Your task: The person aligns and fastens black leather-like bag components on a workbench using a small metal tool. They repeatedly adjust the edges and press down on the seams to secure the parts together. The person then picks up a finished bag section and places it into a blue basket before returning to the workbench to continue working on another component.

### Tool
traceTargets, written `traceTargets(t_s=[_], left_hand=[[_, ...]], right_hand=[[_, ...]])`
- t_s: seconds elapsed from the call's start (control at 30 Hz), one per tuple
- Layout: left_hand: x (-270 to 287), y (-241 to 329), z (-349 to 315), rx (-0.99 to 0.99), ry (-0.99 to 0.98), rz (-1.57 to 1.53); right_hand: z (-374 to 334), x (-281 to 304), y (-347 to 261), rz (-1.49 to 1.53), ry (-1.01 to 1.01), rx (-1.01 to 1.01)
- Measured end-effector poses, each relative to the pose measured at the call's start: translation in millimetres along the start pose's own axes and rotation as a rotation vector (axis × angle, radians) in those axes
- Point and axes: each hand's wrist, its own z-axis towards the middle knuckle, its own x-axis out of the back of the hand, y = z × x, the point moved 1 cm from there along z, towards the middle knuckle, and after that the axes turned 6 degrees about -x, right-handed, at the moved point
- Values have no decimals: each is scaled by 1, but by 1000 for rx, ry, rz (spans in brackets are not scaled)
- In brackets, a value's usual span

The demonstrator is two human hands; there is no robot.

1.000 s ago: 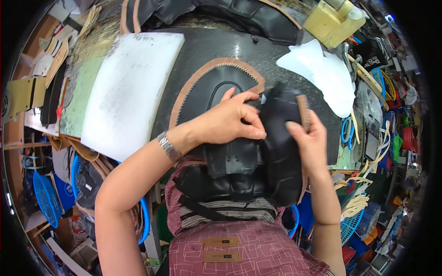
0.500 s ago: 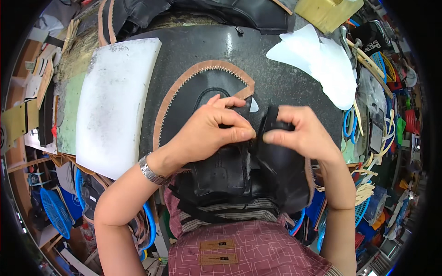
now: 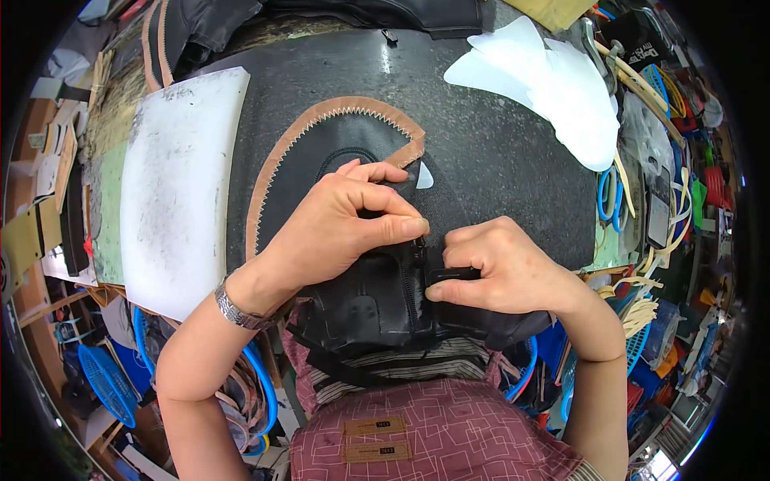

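Black leather-like piece (image 3: pixel 293 184), tan zigzag-stitched trim, lies before me at the bench's (image 3: pixel 513 176) near edge, reaching back toward my apron (image 3: pixel 449 421). My left hand (image 3: pixel 349 216) pinches the top of a black zip (image 3: pixel 411 293) between thumb and forefinger. My right hand (image 3: pixel 505 264), fingers curled, grips a black flap (image 3: pixel 459 274) just beside it. White slab (image 3: pixel 180 192) at left; blue-handled scissors (image 3: pixel 611 200) at right.

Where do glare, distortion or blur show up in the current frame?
Head view: bright glare streak near the top of the dark work surface; white sheets nearly blown out; fisheye bows the white slab, corners go black; left hand and right hand look fairly sharp.
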Motion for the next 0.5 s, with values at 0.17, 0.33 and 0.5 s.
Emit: traceTargets(t_s=[0.17,0.33,0.5], left_hand=[[0,1,0,-4,-26,65],[2,3,4,31,-39,44],[4,-2,1,9,-62,54]], right_hand=[[2,1,-1,-37,0,-16],[0,1,-3,-64,-19,3],[3,1,-4,-55,-26,2]])
